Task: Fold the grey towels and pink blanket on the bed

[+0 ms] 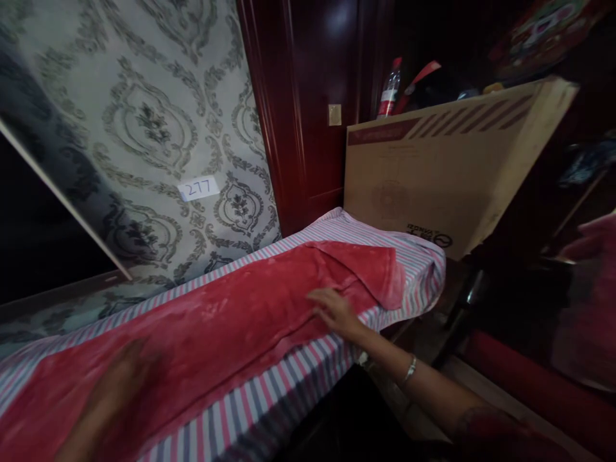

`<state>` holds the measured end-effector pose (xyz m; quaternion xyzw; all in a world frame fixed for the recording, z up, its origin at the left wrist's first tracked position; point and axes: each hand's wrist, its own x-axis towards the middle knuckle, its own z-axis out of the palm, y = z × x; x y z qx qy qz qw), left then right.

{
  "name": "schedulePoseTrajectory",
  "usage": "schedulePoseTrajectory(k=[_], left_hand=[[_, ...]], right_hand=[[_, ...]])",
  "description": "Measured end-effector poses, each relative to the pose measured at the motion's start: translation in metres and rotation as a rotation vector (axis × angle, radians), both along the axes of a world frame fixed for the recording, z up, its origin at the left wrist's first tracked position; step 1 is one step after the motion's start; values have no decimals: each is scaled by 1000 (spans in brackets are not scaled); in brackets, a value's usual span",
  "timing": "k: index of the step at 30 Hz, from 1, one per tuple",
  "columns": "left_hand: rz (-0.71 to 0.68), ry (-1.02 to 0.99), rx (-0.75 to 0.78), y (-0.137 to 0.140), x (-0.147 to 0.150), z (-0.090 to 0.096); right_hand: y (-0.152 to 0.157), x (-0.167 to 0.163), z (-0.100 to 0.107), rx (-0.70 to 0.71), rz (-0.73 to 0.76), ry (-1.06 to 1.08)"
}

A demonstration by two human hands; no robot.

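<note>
A long red velvety garment [231, 301], folded lengthwise, lies across a striped cloth [250, 391] that covers a narrow board. Its right end is folded over at a slant. My right hand [337, 312] reaches in from the lower right, fingers stretched out and apart, touching the near edge of the garment beside that fold. Over the left part of the garment is my left hand [120, 375], smeared by motion, so its fingers cannot be made out. Whether it presses on the fabric I cannot tell.
Behind the board's right end stands a large cardboard box [433, 173], with a red-capped bottle [389, 90] beyond its top edge. Patterned wallpaper [154, 122] bears a paper label [199, 188] reading 277. A dark screen [43, 224] is at left. Pink fabric [590, 301] appears at far right.
</note>
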<state>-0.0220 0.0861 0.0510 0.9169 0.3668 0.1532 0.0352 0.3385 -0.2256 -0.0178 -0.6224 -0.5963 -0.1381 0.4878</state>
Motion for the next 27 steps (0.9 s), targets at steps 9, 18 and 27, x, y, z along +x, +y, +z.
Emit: schedulePoseTrajectory(k=[9, 18, 27], left_hand=[[-140, 46, 60, -30, 192, -46], [-142, 174, 287, -51, 199, -71], [-121, 160, 283, -44, 200, -79]], right_hand=[[-120, 170, -11, 132, -711, 556], [-100, 216, 8, -96, -477, 670], [-63, 225, 56, -168, -393, 432]])
